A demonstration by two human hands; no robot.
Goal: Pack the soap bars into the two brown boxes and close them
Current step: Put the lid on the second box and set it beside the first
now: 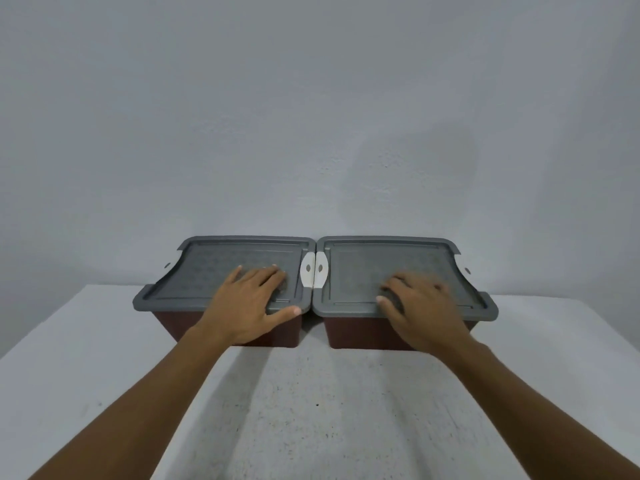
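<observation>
**Both hands flat on the two closed box lids**

We are seeing the left hand (pixel 252 299) lying palm down on the left lid (pixel 214 268). Its fingers are stretched straight and spread, gripping nothing, and the thumb is sticking out over the lid's near right corner. The right hand (pixel 420 306) is resting palm down on the right lid (pixel 360 271). Its fingers are lying loosely on the grey surface with the thumb pointing left, also holding nothing. That hand is a bit blurred, so we are not calling the exact finger bend. The hands are sitting well apart, one per lid, with both forearms reaching in from the bottom corners.

Both grey lids are sitting level on their boxes, covering them fully, so we cannot tell what is inside. The left box (pixel 287 332) and right box (pixel 356 332) are showing only their brown front walls under the lid rims. They are standing side by side at the far edge of the table (pixel 311 410), with their inner ends touching or nearly so. Two white latches are meeting at that join, the left latch (pixel 307 271) and the right latch (pixel 320 270), each folded up against its lid end.

The table is looking white and speckled. A plain pale wall (pixel 311 98) is filling the view behind the boxes.
</observation>
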